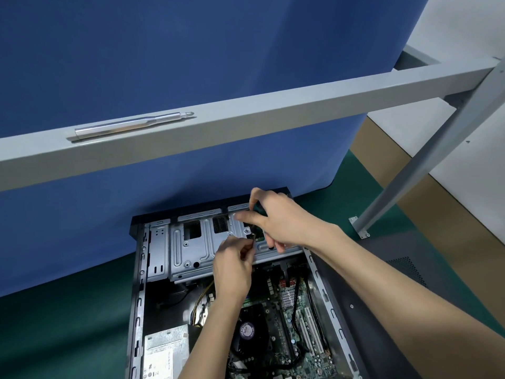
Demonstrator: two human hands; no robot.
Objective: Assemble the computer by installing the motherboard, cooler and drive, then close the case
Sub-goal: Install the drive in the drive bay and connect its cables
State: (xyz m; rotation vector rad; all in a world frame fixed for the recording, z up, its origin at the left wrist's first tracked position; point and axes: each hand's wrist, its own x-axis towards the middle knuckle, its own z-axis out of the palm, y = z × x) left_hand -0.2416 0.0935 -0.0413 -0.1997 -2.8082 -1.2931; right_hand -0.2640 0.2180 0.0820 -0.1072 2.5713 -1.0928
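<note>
The open computer case [138, 269] lies flat on the green mat. Its motherboard [295, 324] is inside, with a black cooler fan [247, 330] on it. A silver drive cage [191, 247] spans the far end. Over the cage's right part, my right hand [278, 220] grips a dark tool [257, 212] that looks like a screwdriver pointing down. My left hand [232, 272] reaches up from below and pinches a small dark piece [253, 237] at the tool's lower end. That piece is too small to identify.
A silver power supply [166, 351] sits in the case's near left corner. The dark side panel [382, 291] lies to the right of the case. A silver pen-shaped tool [131, 125] rests on the grey frame beam [273, 105]; a blue partition [136, 50] stands behind.
</note>
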